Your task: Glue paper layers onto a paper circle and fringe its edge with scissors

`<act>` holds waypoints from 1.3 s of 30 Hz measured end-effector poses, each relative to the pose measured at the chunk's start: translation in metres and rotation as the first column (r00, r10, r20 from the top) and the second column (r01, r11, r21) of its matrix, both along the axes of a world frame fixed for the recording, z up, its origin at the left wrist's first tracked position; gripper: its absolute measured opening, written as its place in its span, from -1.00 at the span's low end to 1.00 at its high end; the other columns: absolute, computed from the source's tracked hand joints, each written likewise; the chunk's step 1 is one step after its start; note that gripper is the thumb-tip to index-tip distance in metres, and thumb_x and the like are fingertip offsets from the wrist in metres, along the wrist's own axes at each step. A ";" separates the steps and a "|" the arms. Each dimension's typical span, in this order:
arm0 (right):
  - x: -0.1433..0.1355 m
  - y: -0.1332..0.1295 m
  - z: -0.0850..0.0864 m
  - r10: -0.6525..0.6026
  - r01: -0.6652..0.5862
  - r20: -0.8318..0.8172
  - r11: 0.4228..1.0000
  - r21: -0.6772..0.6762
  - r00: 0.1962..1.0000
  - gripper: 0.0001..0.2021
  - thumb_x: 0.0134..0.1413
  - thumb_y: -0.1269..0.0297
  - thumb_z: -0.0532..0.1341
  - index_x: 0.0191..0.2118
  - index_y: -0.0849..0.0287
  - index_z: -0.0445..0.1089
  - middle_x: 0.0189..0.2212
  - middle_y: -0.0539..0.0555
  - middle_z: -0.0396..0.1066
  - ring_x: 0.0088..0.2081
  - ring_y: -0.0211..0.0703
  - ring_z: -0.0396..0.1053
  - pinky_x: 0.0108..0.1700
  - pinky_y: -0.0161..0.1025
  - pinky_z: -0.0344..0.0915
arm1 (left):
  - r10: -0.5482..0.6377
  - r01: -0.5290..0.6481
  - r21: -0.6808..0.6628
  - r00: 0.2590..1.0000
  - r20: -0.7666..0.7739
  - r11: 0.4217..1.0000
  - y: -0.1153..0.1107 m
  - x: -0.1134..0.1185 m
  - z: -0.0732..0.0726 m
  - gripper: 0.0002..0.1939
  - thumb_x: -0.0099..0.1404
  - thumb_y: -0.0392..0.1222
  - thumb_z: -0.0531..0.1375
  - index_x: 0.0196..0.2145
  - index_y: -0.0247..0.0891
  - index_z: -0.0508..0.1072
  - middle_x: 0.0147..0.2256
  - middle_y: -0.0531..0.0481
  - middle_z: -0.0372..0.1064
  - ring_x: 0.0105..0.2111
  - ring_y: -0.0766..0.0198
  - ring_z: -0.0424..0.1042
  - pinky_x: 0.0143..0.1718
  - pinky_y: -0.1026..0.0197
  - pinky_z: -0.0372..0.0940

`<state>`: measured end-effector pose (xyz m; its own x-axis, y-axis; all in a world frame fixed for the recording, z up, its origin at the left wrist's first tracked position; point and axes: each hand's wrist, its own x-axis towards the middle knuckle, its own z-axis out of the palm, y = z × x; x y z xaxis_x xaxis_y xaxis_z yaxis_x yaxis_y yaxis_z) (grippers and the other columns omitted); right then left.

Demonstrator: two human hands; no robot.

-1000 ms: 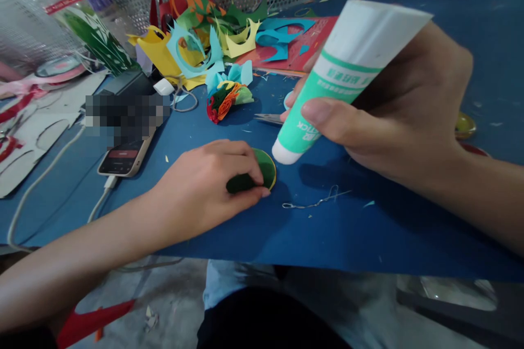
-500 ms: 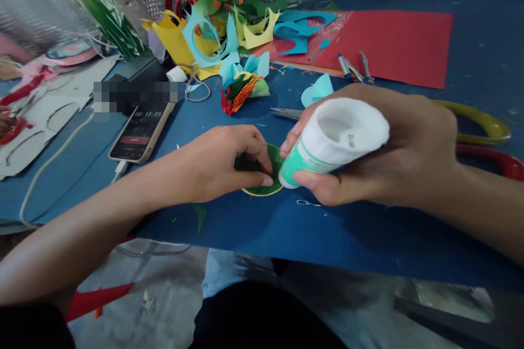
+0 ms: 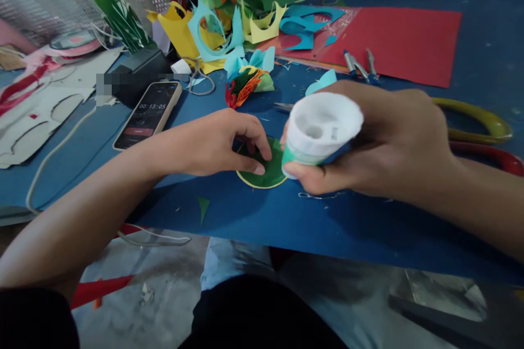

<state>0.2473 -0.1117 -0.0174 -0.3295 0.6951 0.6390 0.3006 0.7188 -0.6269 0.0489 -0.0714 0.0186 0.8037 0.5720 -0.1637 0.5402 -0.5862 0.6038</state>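
Observation:
A round green paper disc [image 3: 268, 174] with a thin yellow rim lies on the blue table. My left hand [image 3: 223, 142] rests over its left side, fingertips and thumb touching the surface with a gap between them. In my right hand [image 3: 403, 142] is a white and green glue stick [image 3: 305, 154], tilted with its hollow base towards me. Its lower end is at the disc's right edge; my fingers partly hide it, and I cannot tell whether it touches. Just beyond the hands sits a small ornament of folded coloured paper [image 3: 250, 86].
A yellow handle loop [image 3: 477, 120] and a red one [image 3: 491, 154] lie beside my right wrist. A metal tip [image 3: 282, 106] shows behind the glue stick. Cut paper scraps [image 3: 216, 27], a red sheet [image 3: 405, 43], a compass-like tool [image 3: 360, 68] and a phone [image 3: 149, 112] lie around.
The glue stick in my right hand has tipped, showing more of its hollow base. My left fingers have shifted slightly, uncovering more of the green disc. The whole view has moved a little.

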 end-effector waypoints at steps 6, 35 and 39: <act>0.016 0.013 0.002 -0.143 0.162 -0.293 0.986 0.041 0.945 -0.82 -0.14 0.35 0.34 -0.40 0.06 0.31 -0.48 -0.14 0.28 -0.43 -0.37 0.30 -0.54 -0.42 0.27 | 0.055 -0.052 0.086 0.998 -0.037 0.995 -0.003 0.004 -0.010 -0.92 0.20 -0.21 0.25 -0.36 -0.28 0.45 -0.33 0.04 0.38 -0.39 0.37 0.34 -0.36 0.29 0.23; 0.014 0.013 -0.002 -0.232 0.247 -0.228 0.968 0.039 0.946 -0.72 -0.11 0.25 0.34 -0.20 0.13 0.42 -0.40 -0.04 0.37 -0.40 -0.16 0.42 -0.34 -0.14 0.39 | -0.018 0.021 0.025 0.991 -0.135 0.999 -0.007 -0.002 0.000 -0.76 0.14 -0.06 0.30 -0.27 -0.18 0.43 -0.18 0.06 0.31 -0.26 0.29 0.32 -0.25 0.23 0.23; 0.014 0.010 -0.001 -0.248 0.257 -0.204 0.966 0.014 0.947 -0.65 -0.10 0.21 0.34 -0.12 0.13 0.40 -0.40 -0.06 0.36 -0.41 -0.19 0.42 -0.38 -0.15 0.44 | -0.046 0.051 0.033 0.990 -0.134 0.998 -0.007 -0.005 0.000 -0.75 0.15 -0.06 0.29 -0.23 -0.16 0.43 -0.16 0.04 0.33 -0.21 0.26 0.34 -0.20 0.22 0.25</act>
